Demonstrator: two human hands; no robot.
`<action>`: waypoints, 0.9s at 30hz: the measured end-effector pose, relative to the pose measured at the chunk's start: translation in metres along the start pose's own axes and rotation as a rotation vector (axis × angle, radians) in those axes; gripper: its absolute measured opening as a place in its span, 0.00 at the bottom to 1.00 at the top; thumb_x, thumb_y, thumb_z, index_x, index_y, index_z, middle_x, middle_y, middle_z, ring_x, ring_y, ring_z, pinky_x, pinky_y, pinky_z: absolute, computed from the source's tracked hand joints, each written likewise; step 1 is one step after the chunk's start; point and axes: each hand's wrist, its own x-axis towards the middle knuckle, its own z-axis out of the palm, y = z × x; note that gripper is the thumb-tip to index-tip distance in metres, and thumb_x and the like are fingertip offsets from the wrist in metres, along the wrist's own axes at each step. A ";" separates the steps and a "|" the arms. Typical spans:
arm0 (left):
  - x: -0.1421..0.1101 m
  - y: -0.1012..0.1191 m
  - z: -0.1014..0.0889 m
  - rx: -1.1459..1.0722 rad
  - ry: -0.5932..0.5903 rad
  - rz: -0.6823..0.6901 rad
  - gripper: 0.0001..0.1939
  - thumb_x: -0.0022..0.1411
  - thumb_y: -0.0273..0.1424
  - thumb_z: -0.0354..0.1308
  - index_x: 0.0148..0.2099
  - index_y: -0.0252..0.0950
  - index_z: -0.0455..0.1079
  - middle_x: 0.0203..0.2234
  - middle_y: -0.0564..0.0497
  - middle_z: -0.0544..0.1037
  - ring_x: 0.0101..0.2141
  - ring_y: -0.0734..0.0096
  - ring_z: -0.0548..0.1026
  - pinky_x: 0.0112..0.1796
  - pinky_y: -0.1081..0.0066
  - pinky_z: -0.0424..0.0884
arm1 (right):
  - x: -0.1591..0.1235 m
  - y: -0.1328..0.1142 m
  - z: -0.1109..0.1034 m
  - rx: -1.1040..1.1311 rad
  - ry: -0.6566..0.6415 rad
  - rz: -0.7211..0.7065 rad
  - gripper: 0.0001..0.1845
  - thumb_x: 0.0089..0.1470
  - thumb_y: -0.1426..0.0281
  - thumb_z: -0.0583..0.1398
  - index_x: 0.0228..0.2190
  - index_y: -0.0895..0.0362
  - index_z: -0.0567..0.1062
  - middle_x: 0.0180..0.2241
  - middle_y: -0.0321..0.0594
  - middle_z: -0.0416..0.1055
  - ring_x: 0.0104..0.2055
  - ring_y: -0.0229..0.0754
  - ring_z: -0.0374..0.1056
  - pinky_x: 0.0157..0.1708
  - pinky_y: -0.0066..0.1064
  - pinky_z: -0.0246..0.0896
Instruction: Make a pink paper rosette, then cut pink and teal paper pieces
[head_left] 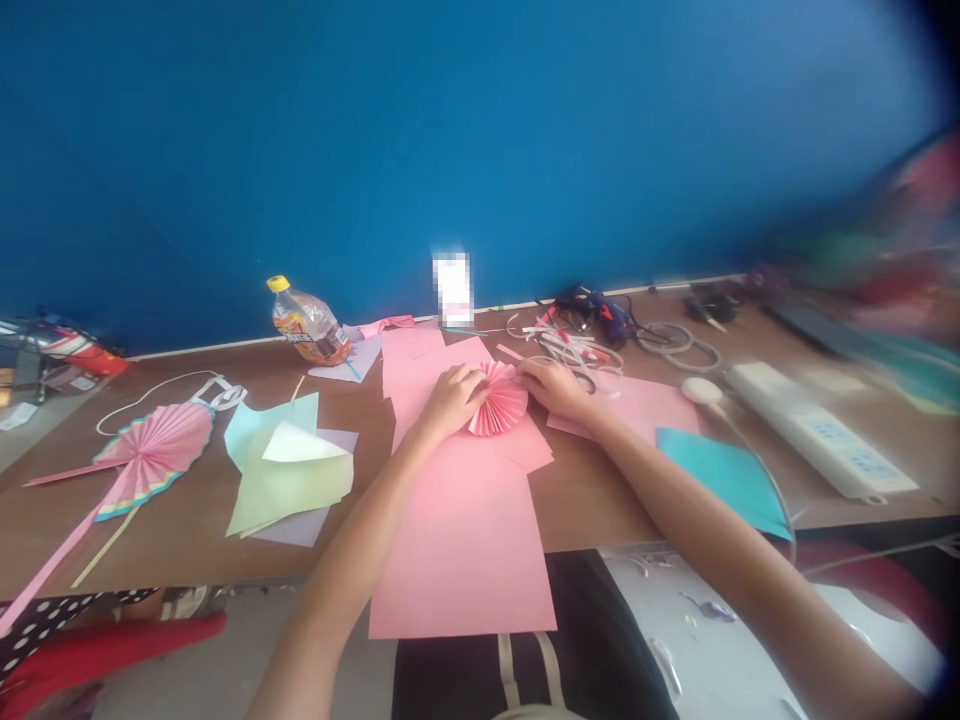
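Note:
A pleated pink paper fan, spread into a rounded shape, is between my two hands over pink sheets. My left hand has its fingers closed on the fan's left upper edge. At the right upper edge, my right hand pinches the folds. Beneath them lie several flat pink paper sheets, one reaching past the table's front edge. A larger finished-looking pink fan with a blue and yellow border and long paper strips rests at the left.
Pale green and yellow papers lie left of centre, with a plastic bottle behind. On the right are a teal sheet, a white power strip and tangled cables. A blue wall stands behind the table.

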 end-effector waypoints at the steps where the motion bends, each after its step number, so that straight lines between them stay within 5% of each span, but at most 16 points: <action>1: -0.001 0.000 0.000 0.000 -0.007 -0.011 0.10 0.66 0.34 0.53 0.47 0.39 0.72 0.48 0.46 0.73 0.50 0.60 0.69 0.51 0.60 0.65 | 0.000 0.001 -0.001 0.000 0.001 -0.013 0.10 0.62 0.69 0.54 0.35 0.56 0.74 0.34 0.43 0.74 0.36 0.44 0.68 0.36 0.32 0.58; 15: -0.003 0.004 0.001 0.027 -0.089 0.101 0.13 0.65 0.32 0.54 0.50 0.38 0.72 0.54 0.45 0.72 0.55 0.59 0.67 0.55 0.58 0.64 | 0.005 -0.007 -0.001 0.117 -0.031 -0.164 0.16 0.65 0.65 0.51 0.29 0.56 0.73 0.30 0.42 0.69 0.36 0.44 0.64 0.39 0.36 0.58; 21: 0.000 0.004 0.006 -0.062 -0.033 0.010 0.09 0.67 0.30 0.52 0.44 0.37 0.73 0.47 0.47 0.75 0.50 0.62 0.70 0.53 0.60 0.65 | 0.004 -0.005 -0.001 0.160 -0.010 -0.123 0.09 0.62 0.68 0.55 0.35 0.56 0.75 0.35 0.43 0.73 0.39 0.45 0.67 0.41 0.36 0.59; 27: 0.006 0.007 0.010 -0.140 -0.075 -0.012 0.11 0.62 0.37 0.60 0.41 0.35 0.72 0.45 0.44 0.75 0.48 0.59 0.71 0.51 0.60 0.67 | 0.005 -0.009 0.005 0.107 -0.059 -0.189 0.10 0.60 0.63 0.59 0.35 0.55 0.77 0.35 0.43 0.74 0.39 0.45 0.68 0.43 0.37 0.59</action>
